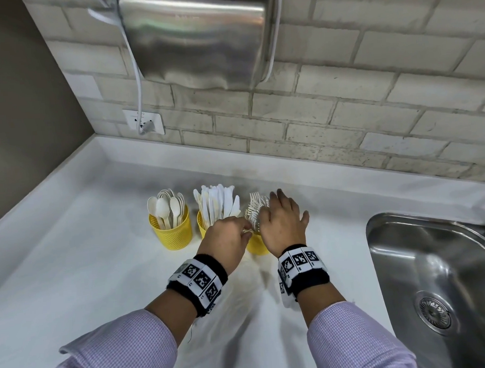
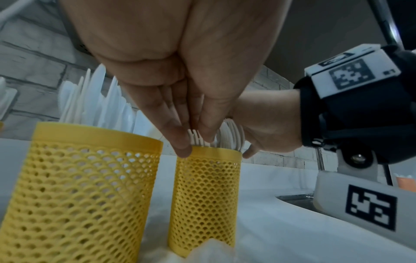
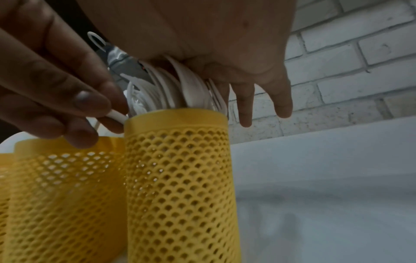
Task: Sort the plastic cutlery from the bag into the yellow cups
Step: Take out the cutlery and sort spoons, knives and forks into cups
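Here our left hand (image 1: 229, 238) pinches one fork (image 3: 117, 115) at the cup (image 3: 180, 178) rim, leaning left; our right hand (image 1: 283, 223), fingers straight, presses the upright forks (image 1: 255, 208).

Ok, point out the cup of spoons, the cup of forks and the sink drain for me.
cup of spoons (image 1: 173, 233), head view, on its yellow mesh wall.
cup of forks (image 3: 180, 178), right wrist view, on the middle of its mesh wall.
sink drain (image 1: 435, 313), head view, on the metal strainer.
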Demonstrator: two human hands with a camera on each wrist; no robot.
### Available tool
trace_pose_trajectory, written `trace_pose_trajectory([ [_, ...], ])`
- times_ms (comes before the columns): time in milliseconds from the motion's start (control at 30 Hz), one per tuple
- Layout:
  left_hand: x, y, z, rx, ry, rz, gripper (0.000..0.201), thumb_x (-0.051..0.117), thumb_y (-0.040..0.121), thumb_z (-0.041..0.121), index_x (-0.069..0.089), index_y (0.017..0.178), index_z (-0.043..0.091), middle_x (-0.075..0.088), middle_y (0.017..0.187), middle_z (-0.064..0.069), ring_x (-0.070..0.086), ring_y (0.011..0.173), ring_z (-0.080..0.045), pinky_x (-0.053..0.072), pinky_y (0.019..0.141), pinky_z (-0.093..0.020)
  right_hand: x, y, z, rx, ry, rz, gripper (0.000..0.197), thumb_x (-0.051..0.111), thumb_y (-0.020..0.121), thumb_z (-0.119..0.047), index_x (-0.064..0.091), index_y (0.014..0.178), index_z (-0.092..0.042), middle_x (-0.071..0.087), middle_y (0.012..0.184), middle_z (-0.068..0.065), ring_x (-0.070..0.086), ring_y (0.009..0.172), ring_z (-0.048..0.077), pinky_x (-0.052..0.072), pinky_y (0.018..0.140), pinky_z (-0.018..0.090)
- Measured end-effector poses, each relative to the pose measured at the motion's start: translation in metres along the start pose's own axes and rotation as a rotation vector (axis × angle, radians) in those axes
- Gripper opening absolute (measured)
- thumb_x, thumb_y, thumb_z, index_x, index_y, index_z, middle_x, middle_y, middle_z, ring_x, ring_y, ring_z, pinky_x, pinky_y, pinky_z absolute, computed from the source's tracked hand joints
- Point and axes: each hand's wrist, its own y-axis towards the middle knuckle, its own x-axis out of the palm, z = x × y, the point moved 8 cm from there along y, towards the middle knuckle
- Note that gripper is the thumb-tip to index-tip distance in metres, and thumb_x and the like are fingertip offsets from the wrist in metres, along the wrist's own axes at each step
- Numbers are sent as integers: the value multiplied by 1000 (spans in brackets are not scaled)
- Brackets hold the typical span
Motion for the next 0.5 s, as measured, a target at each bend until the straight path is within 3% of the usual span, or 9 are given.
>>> trace_pose_trajectory([
  [167,-1,1,2,-16,61,-27,12,60,92,12,72,91,9,72,86,-10,67,80,-31,52,70,-37,-8,-10,-25,-163,-124,67,77,23,97,-56,17,161,-13,4,172,1,1,158,27,1,123,63],
  [333,-3,1,5,-14,97,-54,15,59,94,16,65,81,10,68,81,-9,63,75,-28,47,63,-33,4,-15,-26,-235,-169,-3,84,2,92,-56,25,159,-11,12,171,3,11,157,25,14,124,55],
  [433,-8,-2,8,22,85,-53,17,61,92,19,55,76,19,61,78,-4,60,74,-26,42,61,-31,3,-14,-26,-241,-164,-35,79,8,96,-56,23,160,-12,11,171,3,13,156,24,15,124,55],
  [500,-15,-5,7,39,74,-11,8,62,89,23,63,82,19,58,81,4,62,77,-22,48,63,-31,-1,-13,-25,-234,-44,-67,71,25,101,-53,19,161,-16,5,172,1,9,157,23,13,125,54],
])
